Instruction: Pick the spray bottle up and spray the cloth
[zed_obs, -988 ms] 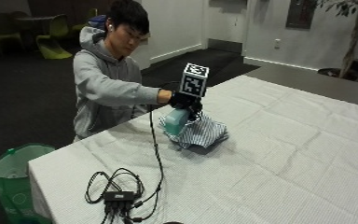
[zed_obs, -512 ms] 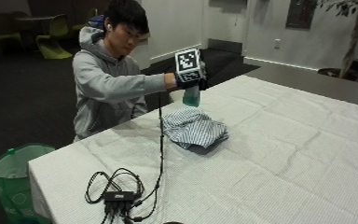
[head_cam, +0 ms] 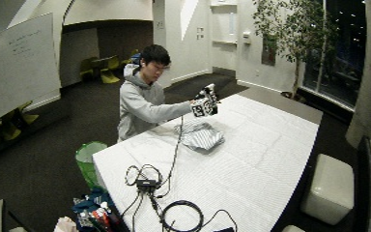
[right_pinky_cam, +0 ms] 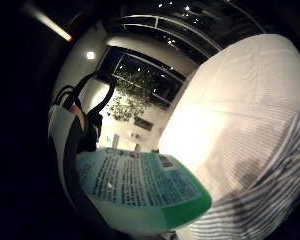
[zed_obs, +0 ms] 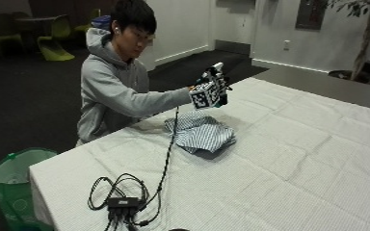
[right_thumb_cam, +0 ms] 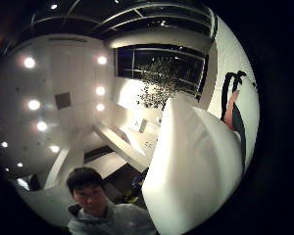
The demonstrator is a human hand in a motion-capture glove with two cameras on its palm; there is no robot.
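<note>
The person's gloved right hand (zed_obs: 212, 90) grips the spray bottle (zed_obs: 218, 69) in the air, above the far edge of the striped cloth (zed_obs: 201, 135). Only the bottle's white top shows past the hand in the outside view. The crumpled cloth lies on the white table (zed_obs: 313, 159) in front of the person. In the little finger side palm view the bottle's green-labelled body (right_pinky_cam: 140, 185) fills the space near the palm, with the striped cloth (right_pinky_cam: 270, 200) below it. The thumb side palm view shows the bottle's white side (right_thumb_cam: 196, 166) close up. In the wide view, the hand (head_cam: 205, 104) hovers over the cloth (head_cam: 201, 137).
A black box with coiled cables (zed_obs: 122, 201) lies near the table's front corner, and one cable runs up to the hand. A green bin (zed_obs: 12, 183) stands on the floor beside the table. The person sits at the table's far side.
The hand has lifted the bottle off the table beside the cloth, then come slightly down and toward the cloth, holding it tilted. The cloth has not moved.
</note>
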